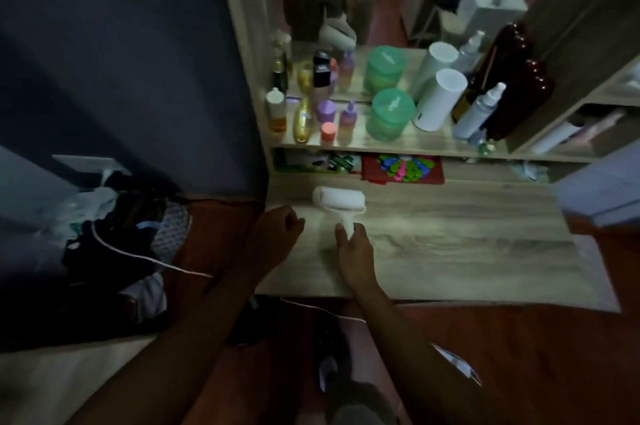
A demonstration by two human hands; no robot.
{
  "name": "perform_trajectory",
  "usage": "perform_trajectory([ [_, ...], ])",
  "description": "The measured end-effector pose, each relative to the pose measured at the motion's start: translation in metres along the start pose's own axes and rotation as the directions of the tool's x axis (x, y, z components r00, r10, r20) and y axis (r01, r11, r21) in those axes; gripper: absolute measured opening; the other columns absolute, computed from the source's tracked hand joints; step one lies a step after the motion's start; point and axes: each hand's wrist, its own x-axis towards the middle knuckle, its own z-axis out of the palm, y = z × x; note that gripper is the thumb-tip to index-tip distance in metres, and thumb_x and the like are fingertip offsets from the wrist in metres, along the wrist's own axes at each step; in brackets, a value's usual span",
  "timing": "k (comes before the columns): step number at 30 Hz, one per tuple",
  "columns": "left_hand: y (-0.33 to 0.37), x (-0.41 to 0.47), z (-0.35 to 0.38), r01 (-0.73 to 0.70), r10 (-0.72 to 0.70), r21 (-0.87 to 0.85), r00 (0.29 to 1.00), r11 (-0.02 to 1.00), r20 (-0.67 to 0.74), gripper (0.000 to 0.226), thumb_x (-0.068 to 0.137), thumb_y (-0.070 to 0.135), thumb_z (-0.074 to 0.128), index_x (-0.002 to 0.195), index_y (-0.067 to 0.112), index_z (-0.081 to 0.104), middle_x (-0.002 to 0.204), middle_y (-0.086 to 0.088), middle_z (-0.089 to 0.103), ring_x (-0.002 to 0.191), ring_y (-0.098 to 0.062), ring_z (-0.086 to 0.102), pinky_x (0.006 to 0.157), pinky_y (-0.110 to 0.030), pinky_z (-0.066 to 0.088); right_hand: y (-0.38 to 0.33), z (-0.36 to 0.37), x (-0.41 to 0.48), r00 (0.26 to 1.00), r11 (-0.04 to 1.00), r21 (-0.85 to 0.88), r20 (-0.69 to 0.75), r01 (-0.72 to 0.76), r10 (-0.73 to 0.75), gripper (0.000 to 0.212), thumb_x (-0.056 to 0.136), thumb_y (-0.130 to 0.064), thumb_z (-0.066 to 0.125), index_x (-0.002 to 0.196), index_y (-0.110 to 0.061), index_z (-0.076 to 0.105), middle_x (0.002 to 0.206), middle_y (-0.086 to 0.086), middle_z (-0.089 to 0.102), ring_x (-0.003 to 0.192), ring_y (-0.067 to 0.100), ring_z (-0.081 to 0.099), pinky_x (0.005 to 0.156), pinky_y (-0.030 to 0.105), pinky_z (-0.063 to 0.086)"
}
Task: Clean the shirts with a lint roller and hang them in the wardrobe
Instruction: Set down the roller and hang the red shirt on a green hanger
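both forearms reach forward; left hand (277, 227) curled, seemingly empty; right hand (355, 248) grips the lint roller (340, 200).

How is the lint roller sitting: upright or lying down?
Lying down: lint roller drum on the desk, handle toward the person, gripped by the right hand.

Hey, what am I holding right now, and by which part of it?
The right-hand grip holds the lint roller by its handle, with the roll on the desk. The left-hand grip is curled, with nothing visible in it.
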Motion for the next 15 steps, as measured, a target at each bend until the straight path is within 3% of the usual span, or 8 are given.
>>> perform_trajectory([
  [3, 0.001, 0.035, 0.051, 0.094, -0.097, 0.042, 0.994, 0.995, 0.055, 0.026, 0.088, 0.022, 0.069, 0.068, 0.014, 0.056, 0.066, -0.003, 0.054, 0.067, -0.024, 0.053, 0.063, -0.032, 0.036, 0.019, -0.007, 0.042, 0.997, 0.997, -0.023, -0.026, -0.079, 0.078, 0.032, 0.102, -0.037, 0.046, 0.112, -0.007, 0.053, 0.094, 0.005, 0.062, 0.086, 0.025, 0.062, 0.071, 0.03, 0.043],
  [6, -0.01, 0.054, 0.086, 0.051, -0.057, 0.125, 0.997, 0.991, 0.044, 0.016, 0.086, 0.023, 0.065, 0.082, 0.007, 0.065, 0.084, -0.013, 0.065, 0.081, -0.034, 0.061, 0.068, -0.035, 0.04, 0.033, -0.002, 0.07, 0.994, 0.994, -0.016, -0.036, -0.106, 0.105, 0.035, 0.1, -0.046, 0.046, 0.114, -0.014, 0.051, 0.097, 0.006, 0.067, 0.087, 0.029, 0.067, 0.076, 0.043, 0.055],
  [9, -0.028, 0.074, 0.111, -0.023, -0.04, 0.381, 0.987, 0.924, 0.158, 0.039, 0.092, 0.039, 0.044, 0.109, 0.012, 0.066, 0.116, -0.01, 0.06, 0.105, -0.031, 0.054, 0.081, -0.042, 0.041, 0.041, 0.007, 0.09, 0.99, 0.988, -0.076, -0.042, -0.135, 0.132, 0.035, 0.101, -0.041, 0.046, 0.119, -0.011, 0.05, 0.105, 0.014, 0.068, 0.097, 0.035, 0.065, 0.079, 0.037, 0.049],
  [11, -0.033, 0.085, 0.116, 0.008, -0.076, 0.405, 0.985, 0.914, 0.152, 0.044, 0.091, 0.042, 0.047, 0.118, 0.01, 0.063, 0.126, -0.014, 0.057, 0.113, -0.034, 0.052, 0.089, -0.045, 0.043, 0.044, 0.013, 0.101, 0.988, 0.984, -0.1, -0.051, -0.148, 0.144, 0.037, 0.101, -0.038, 0.046, 0.124, -0.008, 0.049, 0.11, 0.017, 0.067, 0.101, 0.037, 0.064, 0.078, 0.035, 0.044],
  [15, -0.043, 0.094, 0.12, -0.021, -0.084, 0.434, 0.972, 0.901, 0.221, 0.063, 0.089, 0.05, 0.044, 0.139, 0.013, 0.049, 0.143, -0.016, 0.048, 0.13, -0.035, 0.044, 0.104, -0.05, 0.041, 0.052, 0.026, 0.115, 0.986, 0.982, -0.099, -0.059, -0.158, 0.153, 0.047, 0.101, -0.037, 0.045, 0.138, -0.008, 0.042, 0.125, 0.017, 0.063, 0.112, 0.036, 0.061, 0.091, 0.041, 0.048],
])
